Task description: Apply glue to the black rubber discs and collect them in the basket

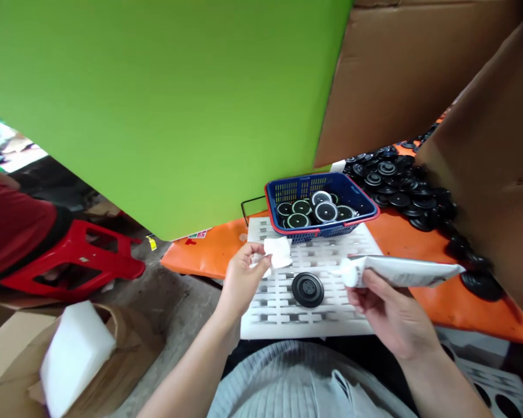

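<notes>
A big green board [165,110] stands behind the orange table [462,302], and brown cardboard [418,69] closes the right side. On the table lies a white slotted tray [283,313], and behind it, touching its far edge, sits a blue basket [357,200] with round black parts that have pale rings. A heap of black discs [401,186] spreads to the right of the basket, along the cardboard. At the far left there is a red stool [82,255] and, nearer, a white foam block [74,354] resting on a brown box.

The right hand [387,316] is closed around a white tube [401,271], which lies almost level above the tray (its cap points to the left). The left hand [242,278] pinches a small white cloth [278,252] between the fingertips, just above the tray. One black disc [307,289] lies on the tray between the two hands, not touched by any of them
</notes>
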Tool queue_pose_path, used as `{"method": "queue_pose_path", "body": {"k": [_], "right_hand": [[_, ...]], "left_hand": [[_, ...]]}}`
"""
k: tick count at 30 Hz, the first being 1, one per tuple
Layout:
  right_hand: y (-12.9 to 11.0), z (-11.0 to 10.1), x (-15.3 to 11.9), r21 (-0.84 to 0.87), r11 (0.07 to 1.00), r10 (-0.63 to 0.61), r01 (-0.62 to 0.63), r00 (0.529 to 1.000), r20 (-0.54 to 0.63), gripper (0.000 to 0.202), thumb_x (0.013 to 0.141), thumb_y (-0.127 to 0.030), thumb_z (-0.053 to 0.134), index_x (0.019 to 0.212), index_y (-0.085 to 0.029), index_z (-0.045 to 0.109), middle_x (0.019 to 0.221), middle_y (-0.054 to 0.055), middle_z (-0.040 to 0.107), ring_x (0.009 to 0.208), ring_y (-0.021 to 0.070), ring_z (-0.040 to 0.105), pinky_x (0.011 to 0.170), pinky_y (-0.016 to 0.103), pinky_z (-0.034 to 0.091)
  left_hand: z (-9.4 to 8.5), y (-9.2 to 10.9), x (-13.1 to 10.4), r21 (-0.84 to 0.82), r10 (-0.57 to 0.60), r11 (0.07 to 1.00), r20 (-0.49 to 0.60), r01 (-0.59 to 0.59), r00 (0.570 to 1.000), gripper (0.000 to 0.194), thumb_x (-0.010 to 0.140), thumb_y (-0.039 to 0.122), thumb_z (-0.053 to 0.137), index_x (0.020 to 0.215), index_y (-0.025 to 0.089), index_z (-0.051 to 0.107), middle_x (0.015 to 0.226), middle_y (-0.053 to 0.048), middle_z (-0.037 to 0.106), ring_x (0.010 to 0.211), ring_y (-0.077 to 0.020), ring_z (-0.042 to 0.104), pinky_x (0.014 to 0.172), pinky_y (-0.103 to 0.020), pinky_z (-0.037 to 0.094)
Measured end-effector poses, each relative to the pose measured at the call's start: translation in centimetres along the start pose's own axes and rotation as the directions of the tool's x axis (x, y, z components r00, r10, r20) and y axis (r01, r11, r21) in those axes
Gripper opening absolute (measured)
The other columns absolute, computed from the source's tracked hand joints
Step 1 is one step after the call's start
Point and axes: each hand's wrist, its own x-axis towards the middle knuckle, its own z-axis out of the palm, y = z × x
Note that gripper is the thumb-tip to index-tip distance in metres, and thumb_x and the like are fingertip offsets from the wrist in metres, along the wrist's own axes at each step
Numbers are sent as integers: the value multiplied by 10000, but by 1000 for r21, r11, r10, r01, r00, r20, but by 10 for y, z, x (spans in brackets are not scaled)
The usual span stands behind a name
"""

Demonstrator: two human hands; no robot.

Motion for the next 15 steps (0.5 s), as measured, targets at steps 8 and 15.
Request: {"method": "queue_pose_path", "body": {"k": [8,15], "right_hand": [[33,51,7,-233,954,-154,190,975,162,214,722,-364,812,796,-185,721,637,25,672,552,148,588,467,261,425],[30,57,-1,-108,994,20,-2,987,158,202,705,-334,822,804,-181,735,643,22,648,514,131,539,424,263,433]], "left_hand": [[-14,29,-41,-643,-161,678,344,356,925,347,847,314,676,1126,107,669,993,-128,726,828,-203,682,719,-278,504],[-39,36,-58,-262,291,943,358,-204,887,673,774,112,690,1418,198,513,1388,-143,559,1278,-282,526,1062,-391,438]]}}
